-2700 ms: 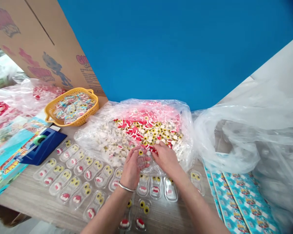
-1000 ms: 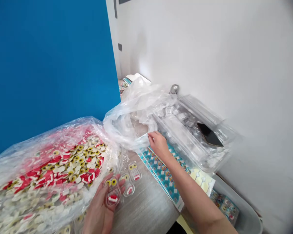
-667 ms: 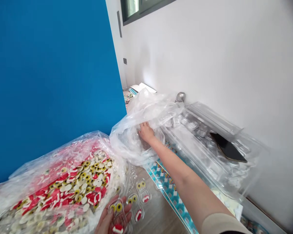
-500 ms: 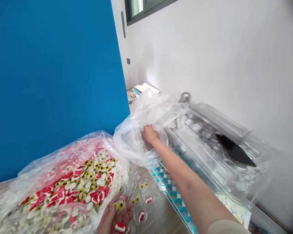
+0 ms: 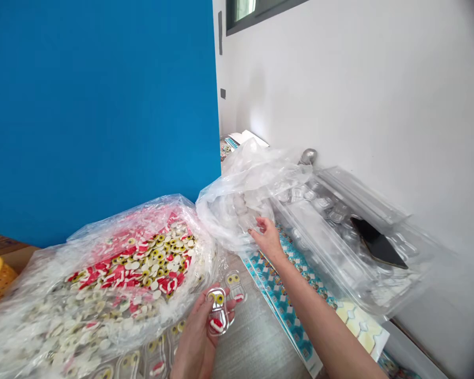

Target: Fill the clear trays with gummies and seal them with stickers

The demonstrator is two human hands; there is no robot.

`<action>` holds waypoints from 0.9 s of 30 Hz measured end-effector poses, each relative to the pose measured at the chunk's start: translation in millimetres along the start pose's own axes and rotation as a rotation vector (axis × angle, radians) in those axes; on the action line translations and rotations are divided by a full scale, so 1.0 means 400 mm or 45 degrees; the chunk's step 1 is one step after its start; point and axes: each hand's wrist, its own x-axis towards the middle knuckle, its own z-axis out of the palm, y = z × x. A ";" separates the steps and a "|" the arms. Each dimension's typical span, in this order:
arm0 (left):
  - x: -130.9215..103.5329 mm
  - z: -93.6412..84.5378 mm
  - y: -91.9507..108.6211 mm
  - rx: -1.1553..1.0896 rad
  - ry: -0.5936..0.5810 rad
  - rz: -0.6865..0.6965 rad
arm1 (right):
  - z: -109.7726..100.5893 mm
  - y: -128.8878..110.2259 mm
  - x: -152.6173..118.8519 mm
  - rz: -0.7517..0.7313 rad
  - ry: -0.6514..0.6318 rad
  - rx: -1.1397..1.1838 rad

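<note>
My left hand (image 5: pixel 199 326) is closed around a clear blister pack (image 5: pixel 218 310) shaped like a figure eight. Two yellow eye-shaped pieces sit in its upper hollow and a red and white mouth-shaped piece in its lower one. My right hand (image 5: pixel 267 239) is at the mouth of a translucent plastic bag (image 5: pixel 217 202), its fingers pinching what looks like an empty clear plastic shell (image 5: pixel 243 213). Left of it lies a big open bag (image 5: pixel 174 202) of loose yellow eyes and red and white mouths. Another filled blister pack (image 5: pixel 235 287) rests on the table beside my left fingertips.
More filled blister packs (image 5: pixel 156 358) line the near table edge. Blue patterned printed sheets (image 5: pixel 272 295) lie under my right forearm. A clear plastic bin (image 5: pixel 327 247) of empty shells holds a dark flat piece (image 5: pixel 379 245). A blue panel (image 5: pixel 102 116) and an orange basket (image 5: pixel 0 279) stand left.
My right hand has drawn back from inside the translucent bag toward me, with a clear shell at its fingers. My left hand has raised the filled blister pack. The view has shifted left.
</note>
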 end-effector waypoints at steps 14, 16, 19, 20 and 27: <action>-0.015 0.037 -0.022 -0.358 -0.272 0.133 | -0.047 -0.232 -0.453 -0.174 -0.338 0.029; -0.021 0.032 -0.039 -0.351 -0.224 0.157 | -0.040 -0.239 -0.493 -0.204 -0.313 -0.073; -0.029 0.018 -0.057 -0.280 -0.180 0.186 | -0.040 -0.240 -0.524 -0.227 -0.269 -0.175; -0.031 0.012 -0.059 -0.258 -0.176 0.173 | -0.043 -0.241 -0.530 -0.229 -0.272 -0.173; -0.066 -0.008 -0.056 -0.187 -0.323 0.134 | -0.062 -0.230 -0.558 0.227 -0.396 0.417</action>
